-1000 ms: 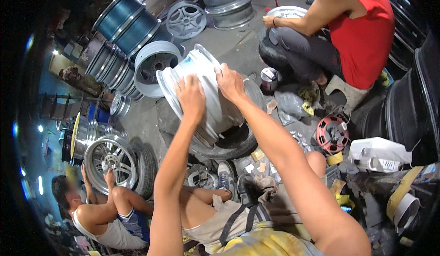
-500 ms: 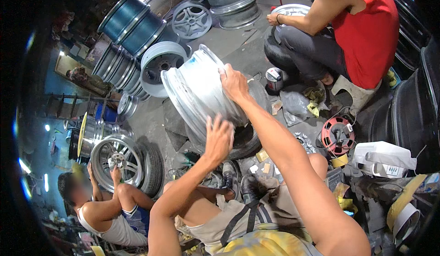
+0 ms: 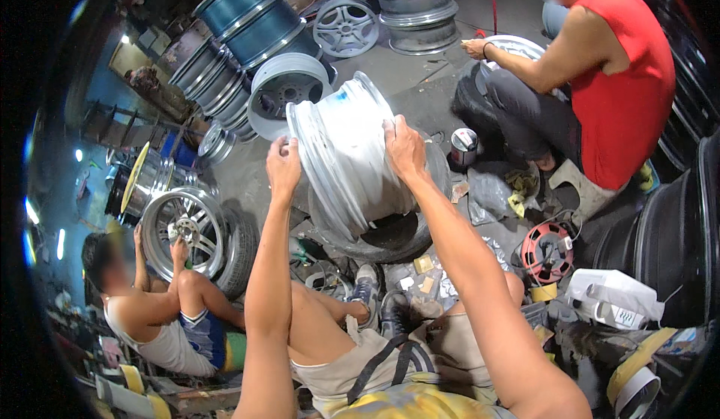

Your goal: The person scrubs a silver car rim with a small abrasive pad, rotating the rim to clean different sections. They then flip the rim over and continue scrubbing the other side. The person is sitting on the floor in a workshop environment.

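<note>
A silver-white wheel rim (image 3: 346,138) stands on edge in front of me, tilted, with a blue mark near its top. Its barrel faces up. Under it lies a dark tyre (image 3: 394,245). My left hand (image 3: 283,168) grips the rim's left flange, its fingers bent at the edge. On the opposite side, my right hand (image 3: 406,150) is closed round the right flange, fingertips on the barrel. The rim's underside and the inner parts of my grip are hidden.
At right, a person in red (image 3: 626,81) works on another rim; at lower left, a person (image 3: 161,336) handles a spoked wheel (image 3: 187,228). Stacked rims (image 3: 412,14) rise behind. A can (image 3: 464,147), red cable reel (image 3: 547,252) and white jug (image 3: 615,295) stand right.
My left hand has moved from in front of the rim to its left flange. My right hand keeps its hold. The view has shifted, and the rim stands slightly more upright.
</note>
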{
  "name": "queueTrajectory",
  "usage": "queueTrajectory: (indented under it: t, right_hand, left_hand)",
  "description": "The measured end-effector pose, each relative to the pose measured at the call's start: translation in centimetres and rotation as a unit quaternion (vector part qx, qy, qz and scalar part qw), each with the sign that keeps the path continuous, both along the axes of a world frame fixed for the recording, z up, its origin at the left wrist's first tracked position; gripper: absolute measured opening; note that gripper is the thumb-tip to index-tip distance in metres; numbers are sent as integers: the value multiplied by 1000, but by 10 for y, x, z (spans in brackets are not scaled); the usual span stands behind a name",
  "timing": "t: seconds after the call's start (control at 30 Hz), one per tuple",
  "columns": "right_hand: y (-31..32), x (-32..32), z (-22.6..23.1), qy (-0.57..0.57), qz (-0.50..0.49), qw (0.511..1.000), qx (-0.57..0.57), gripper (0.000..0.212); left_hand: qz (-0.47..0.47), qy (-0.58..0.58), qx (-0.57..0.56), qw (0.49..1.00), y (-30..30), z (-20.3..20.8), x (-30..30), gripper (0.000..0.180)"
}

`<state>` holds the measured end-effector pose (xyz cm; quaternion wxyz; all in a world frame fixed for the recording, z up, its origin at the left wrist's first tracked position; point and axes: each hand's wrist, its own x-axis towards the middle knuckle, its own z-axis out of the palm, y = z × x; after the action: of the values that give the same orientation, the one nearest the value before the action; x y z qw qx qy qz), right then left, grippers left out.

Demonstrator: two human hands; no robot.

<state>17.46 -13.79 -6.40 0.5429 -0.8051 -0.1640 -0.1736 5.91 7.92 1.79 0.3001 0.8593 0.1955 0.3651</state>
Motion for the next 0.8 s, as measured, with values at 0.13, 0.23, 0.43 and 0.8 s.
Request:
queueTrajectory:
  t: [0.13, 0.23, 0.43, 0.8]
  right_hand:
    - [2, -27, -4, -39, -19, 999, 6, 30]
    - [8, -63, -5, -53, -12, 998, 4, 31]
    - [32, -124, -16, -65, 43, 996, 31, 29]
    - [-21, -170, -121, 2, 182, 981, -62, 45]
  left_hand:
    - [4, 81, -140, 987, 20, -23, 10, 51]
    - [89, 100, -121, 984, 37, -35, 7, 57]
    - [178, 56, -127, 974, 65, -52, -7, 66]
    - [296, 126, -112, 940, 161, -82, -16, 83]
